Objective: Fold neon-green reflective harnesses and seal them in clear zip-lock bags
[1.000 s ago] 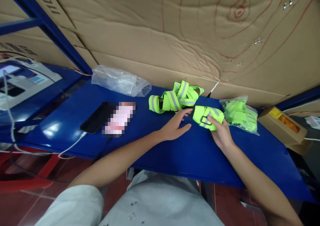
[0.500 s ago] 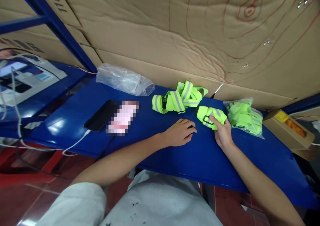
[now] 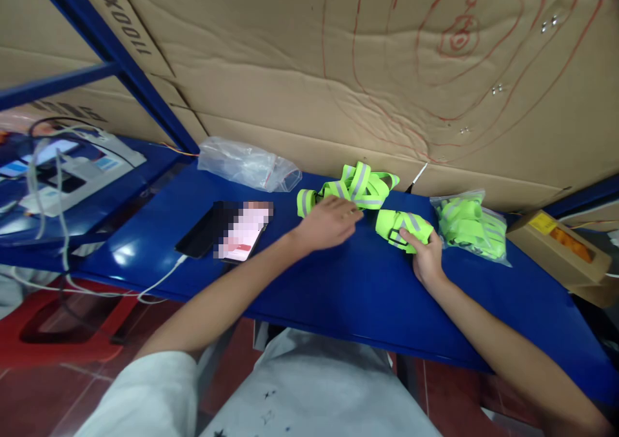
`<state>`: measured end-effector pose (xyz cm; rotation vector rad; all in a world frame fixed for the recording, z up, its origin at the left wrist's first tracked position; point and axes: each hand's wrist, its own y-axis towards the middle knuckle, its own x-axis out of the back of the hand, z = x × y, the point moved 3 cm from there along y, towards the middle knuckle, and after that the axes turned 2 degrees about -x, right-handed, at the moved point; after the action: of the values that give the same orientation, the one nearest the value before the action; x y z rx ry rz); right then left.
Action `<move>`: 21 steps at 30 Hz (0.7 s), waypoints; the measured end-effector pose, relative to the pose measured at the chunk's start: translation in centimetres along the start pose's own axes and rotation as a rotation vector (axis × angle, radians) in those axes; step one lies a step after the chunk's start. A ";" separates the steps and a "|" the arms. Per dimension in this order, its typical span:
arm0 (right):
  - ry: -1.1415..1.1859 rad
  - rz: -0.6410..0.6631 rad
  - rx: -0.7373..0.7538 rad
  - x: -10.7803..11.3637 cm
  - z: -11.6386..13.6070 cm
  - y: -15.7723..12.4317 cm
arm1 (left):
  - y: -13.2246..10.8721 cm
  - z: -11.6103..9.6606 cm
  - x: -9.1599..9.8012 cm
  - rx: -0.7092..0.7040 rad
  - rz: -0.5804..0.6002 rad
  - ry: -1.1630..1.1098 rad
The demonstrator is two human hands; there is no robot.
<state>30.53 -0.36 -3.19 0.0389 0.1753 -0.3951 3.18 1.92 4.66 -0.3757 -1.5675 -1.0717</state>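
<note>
In my right hand is a folded bundle of neon yellow-green reflective strap with grey stripes and a black buckle. The thumb presses on its front, and the fingers behind are hidden. My left hand is over the near edge of a loose heap of the same reflective straps. Its fingers stretch out to the right with nothing visible in them, and it covers part of the heap. Whether it touches the straps I cannot tell. A clear plastic bag of folded straps lies right of my right hand.
On the blue table a crumpled clear plastic bag lies at the back left. Two phones, one black with a white cable, lie left of my left arm. A cardboard box stands at the right. Cardboard walls the back.
My left hand has moved left and away from me, from the table surface to the loose straps. My right hand still holds the folded strap. The view has shifted slightly.
</note>
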 end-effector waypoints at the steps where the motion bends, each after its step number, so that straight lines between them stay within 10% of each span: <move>1: -0.010 0.024 0.007 0.0 -0.1 0.3 | -0.3 2.3 1.1 0.064 0.000 0.044; 5: -0.007 0.054 0.032 -0.2 -0.2 2.2 | -3.5 12.7 5.3 0.389 0.113 0.223; 10: 0.086 0.002 -0.026 -1.0 -0.2 3.6 | -7.8 21.4 6.8 0.434 0.356 0.229; 21: 0.106 -0.005 -0.076 -1.1 0.0 3.2 | -10.3 23.4 7.2 0.546 0.442 0.194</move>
<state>30.75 2.96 -2.97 -0.0155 0.2944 -0.3911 -20.82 12.69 8.14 -0.2176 -1.4435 -0.3096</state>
